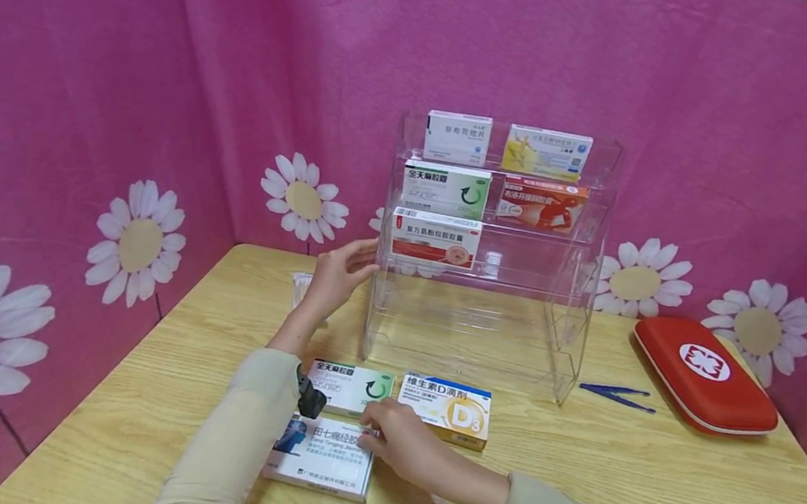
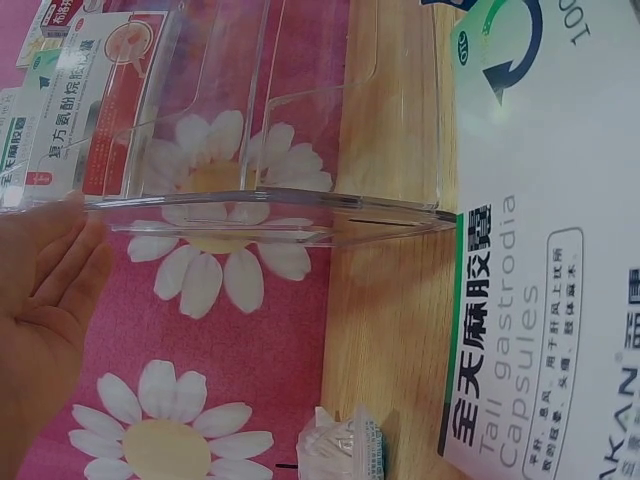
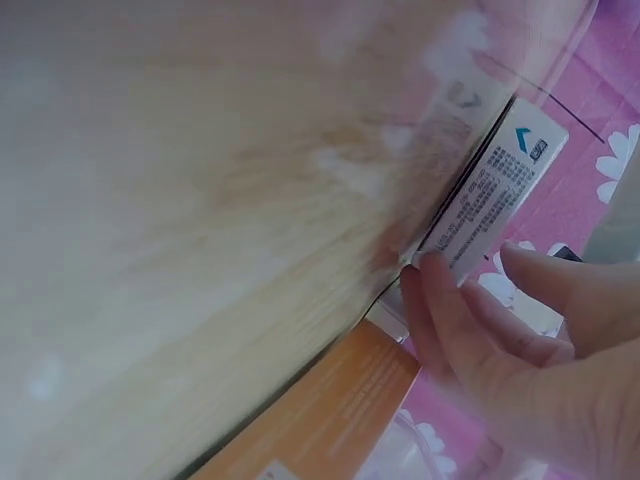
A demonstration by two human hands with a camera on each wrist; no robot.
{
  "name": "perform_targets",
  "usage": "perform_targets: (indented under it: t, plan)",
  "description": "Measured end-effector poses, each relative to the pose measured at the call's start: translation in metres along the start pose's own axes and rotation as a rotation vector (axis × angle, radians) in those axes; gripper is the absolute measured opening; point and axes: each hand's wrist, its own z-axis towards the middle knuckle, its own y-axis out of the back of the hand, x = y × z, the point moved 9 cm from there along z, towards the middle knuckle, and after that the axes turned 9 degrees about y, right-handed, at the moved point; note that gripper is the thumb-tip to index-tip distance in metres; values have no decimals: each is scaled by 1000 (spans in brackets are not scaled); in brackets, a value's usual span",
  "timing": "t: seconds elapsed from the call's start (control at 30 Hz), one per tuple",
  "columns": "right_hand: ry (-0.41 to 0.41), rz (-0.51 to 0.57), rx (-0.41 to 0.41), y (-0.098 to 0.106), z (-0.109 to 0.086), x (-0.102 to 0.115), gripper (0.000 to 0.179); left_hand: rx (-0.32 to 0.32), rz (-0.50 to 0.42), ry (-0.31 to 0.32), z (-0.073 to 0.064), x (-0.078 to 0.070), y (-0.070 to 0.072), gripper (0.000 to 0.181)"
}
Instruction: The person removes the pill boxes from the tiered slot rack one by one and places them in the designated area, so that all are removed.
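A clear tiered display rack (image 1: 478,320) stands on the table with medicine boxes on its upper tiers. My left hand (image 1: 341,278) is at the rack's left side, fingers extended and fingertips right at its edge; in the left wrist view the palm (image 2: 45,300) faces me. In front lies a white-and-blue medicine box (image 1: 325,457). My right hand (image 1: 399,441) touches its upper right corner; the right wrist view shows fingertips (image 3: 430,265) against its side, thumb apart. Behind it lie a green-and-white capsule box (image 1: 349,387) and a vitamin D drops box (image 1: 448,409).
A red first-aid case (image 1: 706,373) and blue tweezers (image 1: 616,394) lie right of the rack. A small clear pack of white sticks (image 1: 301,286) stands behind my left forearm. A pink flowered cloth (image 1: 241,97) hangs behind and left of the table.
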Motion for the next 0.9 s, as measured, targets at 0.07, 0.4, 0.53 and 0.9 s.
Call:
perform_targets:
  t: [0.07, 0.4, 0.53, 0.9]
  plan:
    - [20, -15, -33, 4, 0, 2, 9, 12, -5, 13, 0, 1, 0, 43]
    - [97, 9, -232, 48, 1, -2, 10, 14, -21, 20, 1, 2, -2, 43]
    - [88, -28, -301, 76, 3, -9, 16, 16, -22, 19, 0, 0, -2, 43]
    - [191, -227, -622, 165, 10, -39, 35, 17, -6, 26, 1, 1, -1, 44]
